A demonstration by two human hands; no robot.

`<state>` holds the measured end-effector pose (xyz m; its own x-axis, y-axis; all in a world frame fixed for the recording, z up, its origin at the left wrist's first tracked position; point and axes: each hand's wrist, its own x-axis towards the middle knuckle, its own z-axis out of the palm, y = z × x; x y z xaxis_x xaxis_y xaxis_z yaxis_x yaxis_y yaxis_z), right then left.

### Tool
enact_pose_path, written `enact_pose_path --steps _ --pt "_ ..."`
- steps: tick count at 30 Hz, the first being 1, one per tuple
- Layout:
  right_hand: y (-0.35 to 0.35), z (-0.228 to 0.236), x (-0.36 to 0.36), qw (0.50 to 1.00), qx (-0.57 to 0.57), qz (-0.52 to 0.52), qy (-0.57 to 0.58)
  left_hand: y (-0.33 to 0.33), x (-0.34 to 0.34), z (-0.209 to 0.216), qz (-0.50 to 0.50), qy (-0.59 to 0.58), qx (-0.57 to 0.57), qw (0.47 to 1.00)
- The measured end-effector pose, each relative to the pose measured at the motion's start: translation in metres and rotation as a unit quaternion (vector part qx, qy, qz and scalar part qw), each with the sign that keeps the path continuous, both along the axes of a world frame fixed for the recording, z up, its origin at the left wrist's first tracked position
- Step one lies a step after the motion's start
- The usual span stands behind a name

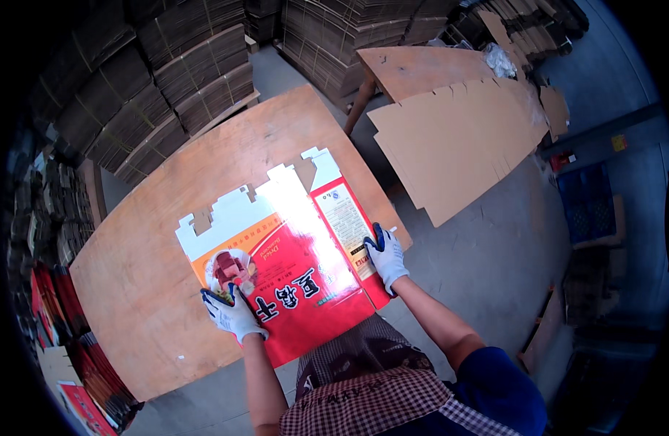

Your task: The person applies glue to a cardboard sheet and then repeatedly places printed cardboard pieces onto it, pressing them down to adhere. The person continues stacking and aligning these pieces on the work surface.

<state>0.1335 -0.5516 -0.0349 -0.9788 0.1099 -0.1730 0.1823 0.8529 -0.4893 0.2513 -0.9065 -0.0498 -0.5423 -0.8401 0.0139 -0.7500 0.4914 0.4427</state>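
A flat printed carton blank (305,270), mostly red with an orange section and a picture of food, lies near the front edge of the wooden table. White tabs and cut-outs run along its far side, and its near side reaches past the table edge. At its left edge, my left hand (234,312) grips the cardboard, gloved in white with dark blue fingertips. On the opposite side my right hand (385,254), in a matching glove, holds the right edge beside a cream text panel (344,225). The fingers beneath the cardboard are partly hidden.
The wooden table (131,291) curves around the blank. Another table (422,69) at the far right carries a big plain brown cardboard sheet (458,138). Strapped cardboard stacks (203,69) stand behind. Red printed cardboard (102,378) is piled at left; a blue crate (587,203) sits at right.
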Motion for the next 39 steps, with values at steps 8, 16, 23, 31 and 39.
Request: enact_pose_path --steps 8,16,23,31,39 --pt "0.029 0.016 -0.027 0.996 0.057 0.055 0.033 0.021 -0.014 0.001 0.006 -0.024 -0.025 0.999" --pt "0.051 0.077 -0.053 0.903 0.387 0.101 -0.157 0.006 0.001 -0.015 -0.164 0.041 -0.207 0.964" --pt "0.103 0.048 -0.054 0.912 0.389 0.106 -0.078 0.016 -0.007 -0.001 -0.200 0.010 -0.129 0.971" --pt "0.047 0.361 0.023 0.954 0.098 0.146 0.244 -0.010 0.006 0.014 -0.288 -0.040 -0.092 0.952" --pt "0.039 0.301 0.062 0.954 -0.293 -0.041 0.048 -0.047 0.020 -0.028 -0.246 0.216 0.158 0.932"
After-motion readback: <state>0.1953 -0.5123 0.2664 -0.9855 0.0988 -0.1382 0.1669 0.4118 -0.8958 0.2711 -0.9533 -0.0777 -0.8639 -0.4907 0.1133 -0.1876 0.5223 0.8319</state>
